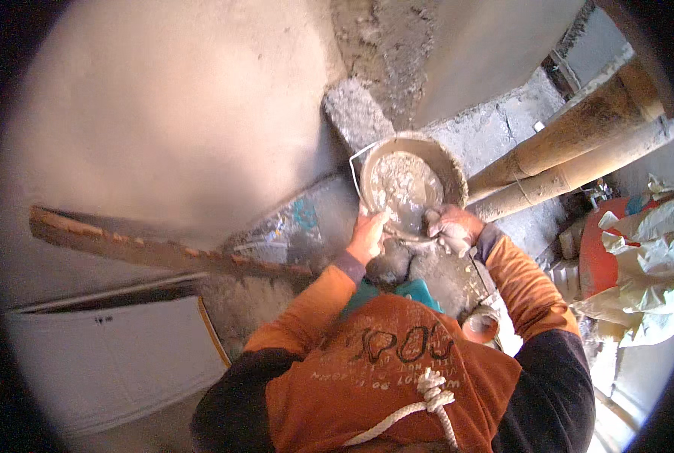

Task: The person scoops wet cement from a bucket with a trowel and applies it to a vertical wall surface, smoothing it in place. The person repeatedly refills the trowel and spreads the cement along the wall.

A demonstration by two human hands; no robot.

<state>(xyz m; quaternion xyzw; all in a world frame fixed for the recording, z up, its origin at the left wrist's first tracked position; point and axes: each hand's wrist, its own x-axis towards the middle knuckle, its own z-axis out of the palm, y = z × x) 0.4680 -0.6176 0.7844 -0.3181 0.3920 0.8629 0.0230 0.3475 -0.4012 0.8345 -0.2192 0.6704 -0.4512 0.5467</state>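
Left hand point(367, 237) is gripping bucket point(451, 172) by rim; right hand point(459, 223) is curling at near edge, can't tell grip; bucket is showing ahead of torso point(397, 377), wet mix point(403, 183) lying inside, work seemingly midway

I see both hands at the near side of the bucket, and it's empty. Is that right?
Not empty: the head view shows wet, muddy mix inside the bucket. The left hand and right hand are at its near side.
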